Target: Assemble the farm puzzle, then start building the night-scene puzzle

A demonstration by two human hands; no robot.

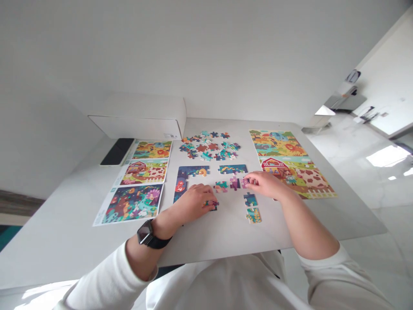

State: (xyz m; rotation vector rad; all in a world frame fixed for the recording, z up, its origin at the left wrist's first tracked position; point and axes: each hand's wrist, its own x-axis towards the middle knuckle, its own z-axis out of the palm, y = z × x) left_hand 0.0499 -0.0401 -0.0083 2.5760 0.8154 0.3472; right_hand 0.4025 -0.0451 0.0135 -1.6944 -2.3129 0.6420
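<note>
My left hand point(196, 200), with a black watch point(150, 234) on the wrist, is closed on a dark puzzle piece point(213, 207) that is mostly covered by the fingers. On the right, the fingertips of my right hand point(263, 183) pinch a pink-purple puzzle piece point(244, 183) at the table surface. Just left of it lie a purple puzzle piece point(234, 183) and a teal-pink one point(221, 186). A joined dark-blue corner section point(181, 171) reaches under my left hand. Farther back is a joined blue strip point(232, 168). Nearer me lie two teal pieces point(250, 199), point(253, 215).
Loose puzzle pieces point(211, 147) are heaped at the back. A picture sheet point(132, 204) and a phone point(117, 151) lie left, before a white box point(135, 125). Two finished-looking farm and animal pictures point(284, 144) lie right. The table point(222, 241) ends near my body.
</note>
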